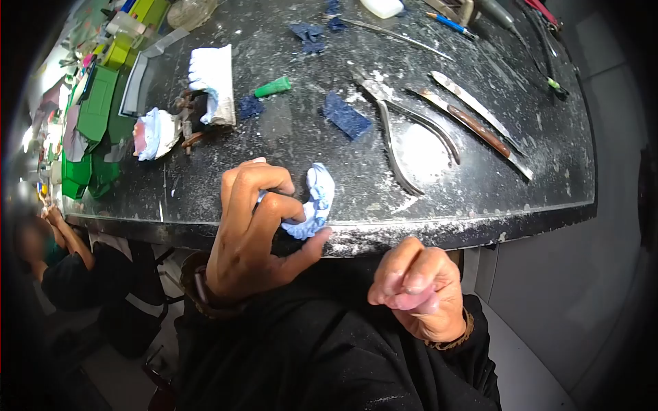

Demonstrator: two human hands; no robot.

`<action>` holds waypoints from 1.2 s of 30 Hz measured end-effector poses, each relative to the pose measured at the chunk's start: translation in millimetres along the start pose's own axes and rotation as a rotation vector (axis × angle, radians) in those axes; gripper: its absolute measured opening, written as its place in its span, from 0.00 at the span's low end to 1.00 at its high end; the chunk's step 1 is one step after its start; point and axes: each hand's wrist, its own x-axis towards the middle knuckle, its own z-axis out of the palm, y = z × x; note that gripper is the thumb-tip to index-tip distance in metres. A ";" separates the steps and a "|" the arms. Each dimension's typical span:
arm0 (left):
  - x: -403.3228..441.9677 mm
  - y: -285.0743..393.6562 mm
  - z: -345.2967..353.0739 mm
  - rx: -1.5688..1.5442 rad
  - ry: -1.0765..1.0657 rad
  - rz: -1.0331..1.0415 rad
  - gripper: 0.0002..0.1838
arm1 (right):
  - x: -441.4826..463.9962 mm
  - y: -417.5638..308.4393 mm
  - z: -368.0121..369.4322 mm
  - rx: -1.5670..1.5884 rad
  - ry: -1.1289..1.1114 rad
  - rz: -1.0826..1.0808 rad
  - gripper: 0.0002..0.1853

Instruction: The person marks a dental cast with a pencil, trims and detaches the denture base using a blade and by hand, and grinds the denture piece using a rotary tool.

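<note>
At the table's front edge, my left hand is curled with its index finger and thumb on a curved, pale blue dental mould. Part of the mould is hidden behind those fingers. My right hand is closed in front of the edge, over my lap, around a smooth pink piece that looks like a denture base; the fingers cover most of it. Beyond my left hand stand a white plaster dental cast and a smaller cast with pink and blue parts, joined by a rusty metal hinge.
Pliers, a wooden-handled knife and a metal blade lie on the dusty black table. Blue sandpaper and a green stick are nearby. Green bins line the left; another person sits beyond.
</note>
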 end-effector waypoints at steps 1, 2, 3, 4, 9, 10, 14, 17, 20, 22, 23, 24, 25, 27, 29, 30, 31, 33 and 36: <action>-0.9 -0.6 -1.8 -0.001 0.008 -0.010 0.22 | 0.9 0.7 -0.9 -0.016 -0.001 -0.021 0.15; -1.1 -1.1 -4.6 -0.040 0.007 -0.028 0.22 | 2.1 -1.0 0.4 -0.061 0.039 -0.055 0.14; -0.6 -1.3 -7.6 -0.081 0.006 -0.046 0.23 | 3.1 -4.1 -0.6 -0.142 0.084 -0.109 0.13; -0.3 -1.7 -10.3 -0.124 0.005 -0.063 0.24 | 6.2 -7.9 -4.8 -0.200 0.083 -0.196 0.13; -0.7 -8.9 -20.0 -0.295 -0.105 -0.102 0.33 | 18.4 -43.7 -23.2 -0.863 0.307 -0.550 0.13; -0.8 -10.3 -21.2 -0.319 -0.122 -0.109 0.34 | 20.5 -49.0 -26.4 -0.997 0.363 -0.582 0.11; -2.9 -13.9 -18.6 -0.395 -0.111 -0.131 0.34 | 32.9 -56.3 -35.2 -1.110 0.422 -0.594 0.14; 2.2 -14.5 -23.0 -0.461 -0.181 -0.163 0.37 | 40.7 -53.6 -39.7 -1.134 0.495 -0.584 0.16; 2.6 -17.2 -17.3 -0.485 -0.163 -0.172 0.39 | 43.0 -52.0 -41.5 -1.114 0.533 -0.583 0.15; 2.1 -17.5 -16.5 -0.493 -0.169 -0.198 0.39 | 38.6 -55.0 -43.1 -1.132 0.570 -0.523 0.18; 2.7 -17.5 -16.6 -0.477 -0.183 -0.194 0.38 | 37.5 -56.0 -43.2 -1.141 0.589 -0.495 0.20; 3.7 -17.6 -16.7 -0.460 -0.196 -0.189 0.38 | 38.5 -56.0 -42.3 -1.142 0.564 -0.488 0.19; 4.9 -17.3 -17.2 -0.442 -0.209 -0.184 0.37 | 40.6 -54.8 -40.7 -1.162 0.586 -0.496 0.17; 6.5 -16.1 -18.9 -0.438 -0.244 -0.208 0.35 | 44.6 -50.6 -36.0 -1.205 0.630 -0.514 0.13; 7.3 -16.0 -19.0 -0.454 -0.268 -0.225 0.35 | 46.1 -49.0 -33.7 -1.218 0.661 -0.507 0.12; 8.1 -16.4 -18.6 -0.467 -0.257 -0.229 0.34 | 46.2 -49.0 -33.0 -1.226 0.675 -0.503 0.12; 6.9 -17.1 -16.9 -0.486 -0.232 -0.218 0.33 | 44.5 -49.7 -33.0 -1.218 0.683 -0.487 0.14; 3.9 -18.1 -13.8 -0.522 -0.181 -0.198 0.32 | 41.2 -51.2 -33.4 -1.202 0.699 -0.451 0.17; -4.2 -19.8 -4.1 -0.497 -0.066 -0.102 0.29 | 44.0 -48.2 -32.2 -1.207 0.732 -0.487 0.17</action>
